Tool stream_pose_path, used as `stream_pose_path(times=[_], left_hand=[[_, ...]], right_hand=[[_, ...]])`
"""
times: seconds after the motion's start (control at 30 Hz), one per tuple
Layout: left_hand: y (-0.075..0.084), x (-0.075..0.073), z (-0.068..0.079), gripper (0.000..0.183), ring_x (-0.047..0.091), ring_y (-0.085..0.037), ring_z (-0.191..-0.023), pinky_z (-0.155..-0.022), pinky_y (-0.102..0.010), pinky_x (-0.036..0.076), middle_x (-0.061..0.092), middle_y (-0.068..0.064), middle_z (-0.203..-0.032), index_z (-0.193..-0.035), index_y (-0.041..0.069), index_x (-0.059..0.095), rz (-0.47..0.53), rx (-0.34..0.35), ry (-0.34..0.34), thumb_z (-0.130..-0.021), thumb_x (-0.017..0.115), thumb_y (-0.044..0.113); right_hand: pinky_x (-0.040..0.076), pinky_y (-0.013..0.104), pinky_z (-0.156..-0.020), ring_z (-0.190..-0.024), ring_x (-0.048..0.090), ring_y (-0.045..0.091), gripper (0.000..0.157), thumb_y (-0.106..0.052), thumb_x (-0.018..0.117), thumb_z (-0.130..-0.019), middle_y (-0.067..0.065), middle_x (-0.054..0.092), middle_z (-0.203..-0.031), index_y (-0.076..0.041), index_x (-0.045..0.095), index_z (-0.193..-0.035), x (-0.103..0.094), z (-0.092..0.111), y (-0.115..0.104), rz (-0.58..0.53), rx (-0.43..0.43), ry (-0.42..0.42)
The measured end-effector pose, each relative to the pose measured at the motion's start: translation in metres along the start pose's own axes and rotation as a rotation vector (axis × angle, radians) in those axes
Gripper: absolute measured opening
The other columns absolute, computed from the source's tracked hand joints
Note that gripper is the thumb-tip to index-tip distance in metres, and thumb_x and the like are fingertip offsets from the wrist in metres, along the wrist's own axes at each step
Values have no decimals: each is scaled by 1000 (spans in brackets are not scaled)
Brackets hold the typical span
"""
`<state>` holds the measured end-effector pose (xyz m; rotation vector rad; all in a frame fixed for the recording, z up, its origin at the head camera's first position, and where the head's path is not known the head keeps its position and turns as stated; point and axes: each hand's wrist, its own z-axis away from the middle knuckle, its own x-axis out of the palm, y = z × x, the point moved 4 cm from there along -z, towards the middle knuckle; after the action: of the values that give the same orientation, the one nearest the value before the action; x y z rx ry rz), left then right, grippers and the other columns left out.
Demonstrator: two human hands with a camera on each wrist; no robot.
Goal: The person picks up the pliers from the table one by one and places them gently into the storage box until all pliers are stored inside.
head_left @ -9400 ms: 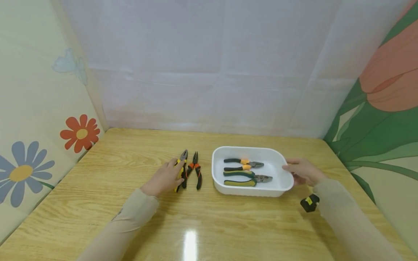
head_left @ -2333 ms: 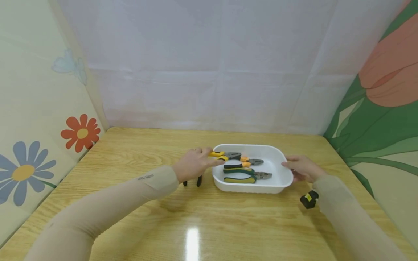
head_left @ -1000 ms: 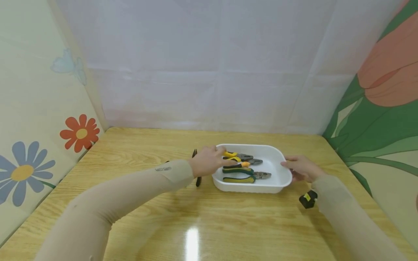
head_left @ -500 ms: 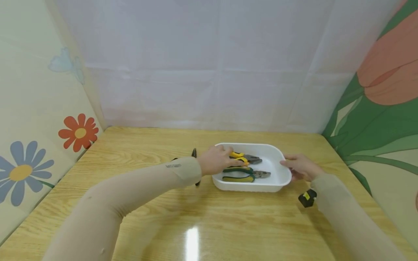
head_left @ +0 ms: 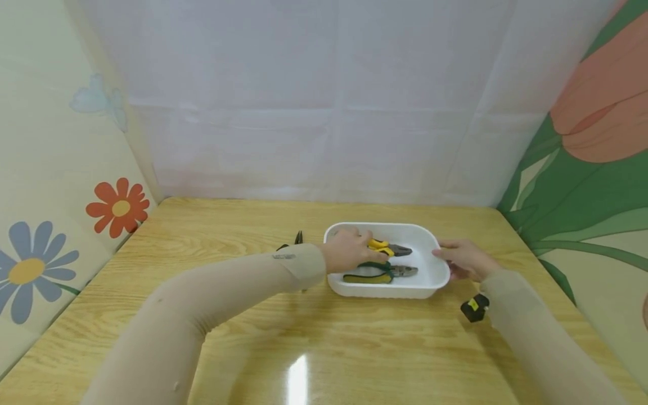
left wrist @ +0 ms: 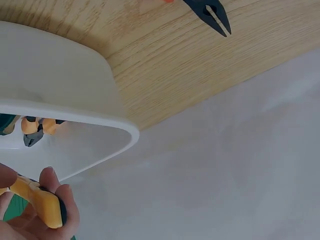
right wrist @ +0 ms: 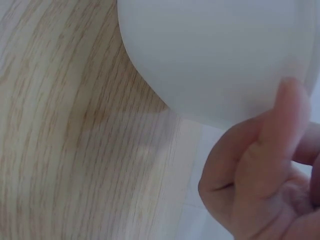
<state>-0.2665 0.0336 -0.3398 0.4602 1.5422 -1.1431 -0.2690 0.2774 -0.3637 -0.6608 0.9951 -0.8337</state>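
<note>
My left hand (head_left: pixel 349 250) reaches over the left side of the white plastic tub (head_left: pixel 390 291), gripping yellow-and-black handled pliers (head_left: pixel 400 251), whose metal jaws point right. In the left wrist view, fingers curl round the yellow handle (left wrist: pixel 42 202). Green-and-yellow handled pliers (head_left: pixel 369 279) lie in the tub, nearest the front wall. Orange-and-black handled pliers (left wrist: pixel 34 135) also lie inside; my left hand and the held pliers hide them in the head view. At the tub's right end, my right hand (head_left: pixel 464 260) pinches the rim, thumb (right wrist: pixel 290 110) against the wall.
Long-nose pliers (head_left: pixel 299 237) lie on the wooden table (head_left: pixel 364 349) left of the tub, mostly hidden behind my left sleeve. A small black box (head_left: pixel 475 307) sits at my right wrist. A white cloth backdrop (head_left: pixel 329 140) hangs behind the table.
My left hand took the yellow-handled pliers from the table into the tub and has kept moving right with them, covering the orange-handled pliers. My right hand has stayed at the rim.
</note>
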Motion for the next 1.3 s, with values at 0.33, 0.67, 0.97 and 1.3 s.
stream_pose_path(times=[0.33, 0.67, 0.97, 1.3], left_hand=[[8, 8, -13, 57, 51, -10, -69, -49, -22, 46, 53, -5, -123, -148, 50, 32, -178, 21, -22, -104, 46, 18], [15, 18, -25, 61, 53, -15, -83, -57, -25, 48, 51, -6, -127, -148, 53, 30, -226, 60, -64, -102, 47, 16], [16, 26, -29, 52, 56, -19, -96, -69, -27, 51, 48, -11, -136, -150, 49, 28, -167, 67, -108, -105, 42, 28], [5, 51, -28, 58, 53, -23, -114, -88, -36, 50, 40, -11, -144, -155, 35, 25, -17, 34, -67, -101, 43, 48]], right_hand=[[54, 27, -56, -58, 56, 11, 59, -15, 50, -102, 8, 61, -84, 10, 23, -148, 0, 0, 0, 8, -6, 2], [54, 28, -57, -61, 58, 13, 57, -14, 50, -102, 10, 63, -89, 10, 25, -147, 2, 1, -1, 2, -8, 9], [54, 28, -56, -62, 58, 13, 58, -15, 50, -102, 10, 63, -90, 8, 25, -148, 1, 2, -1, 2, -16, 8], [53, 29, -57, -63, 57, 14, 57, -16, 50, -102, 10, 62, -91, 8, 26, -148, 1, 0, 1, 12, -21, 9]])
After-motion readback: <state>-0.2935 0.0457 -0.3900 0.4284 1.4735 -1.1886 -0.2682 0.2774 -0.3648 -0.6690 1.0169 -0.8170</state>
